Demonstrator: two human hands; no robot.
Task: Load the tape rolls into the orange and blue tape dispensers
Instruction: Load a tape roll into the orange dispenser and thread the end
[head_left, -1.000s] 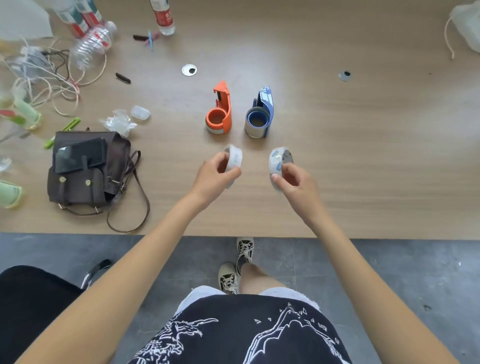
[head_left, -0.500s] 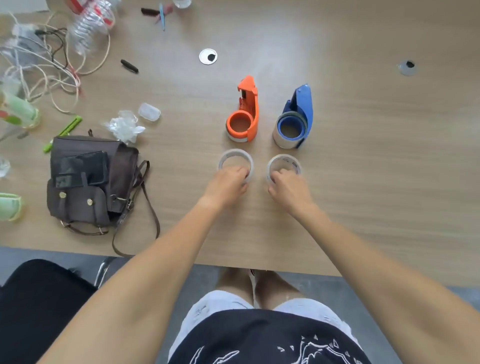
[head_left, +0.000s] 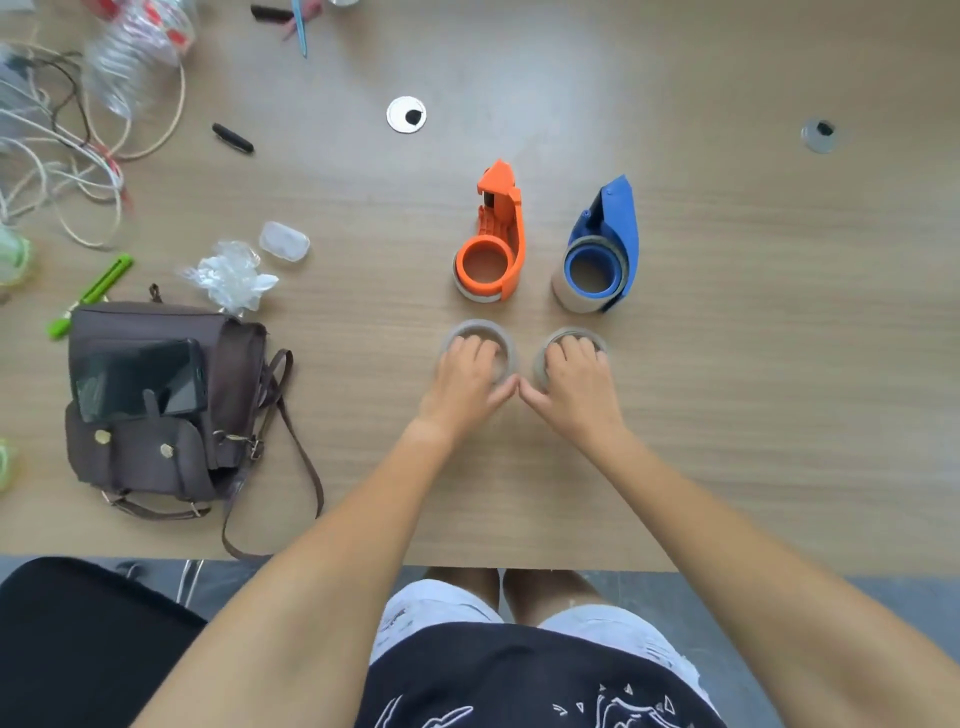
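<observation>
Two clear tape rolls lie flat on the wooden table, side by side. My left hand (head_left: 467, 382) rests on the left tape roll (head_left: 475, 328), fingers over its ring and thumb at its near side. My right hand (head_left: 576, 387) grips the right tape roll (head_left: 571, 332) the same way; the two thumbs almost touch. Just beyond the left roll stands the orange dispenser (head_left: 493, 244), with a pale ring under its hub. The blue dispenser (head_left: 605, 249) stands beyond the right roll, a greyish roll around its hub.
A brown bag (head_left: 156, 415) with a phone (head_left: 137, 379) on it lies to the left. Beyond it are a green pen (head_left: 88, 296), crumpled plastic (head_left: 234, 275), a small clear case (head_left: 284, 241), tangled cables (head_left: 57, 156) and a bottle (head_left: 140, 57). The table's front edge (head_left: 519, 564) runs below my forearms.
A second ago I held both rolls upright above the table. They came down flat in front of the dispensers, and my hands now lie further over them with the thumbs drawn together.
</observation>
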